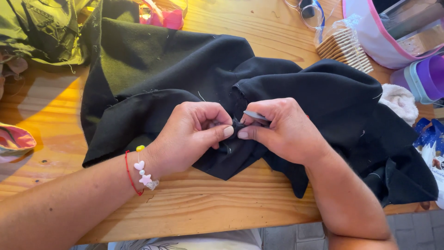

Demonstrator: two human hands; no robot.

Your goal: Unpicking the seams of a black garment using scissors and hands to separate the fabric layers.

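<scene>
Your left hand (192, 134) and right hand (282, 129) meet at the centre, thumbs nearly tip to tip, both grips pinched closed with fingers curled under. Both forearms angle in from the lower corners, bare, wrists slightly raised, the left wrist wearing a beaded band.

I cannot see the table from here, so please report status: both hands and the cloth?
Left hand pinches black cloth. Right hand pinches same fold, holding small grey tool. Nothing over the hands.
</scene>
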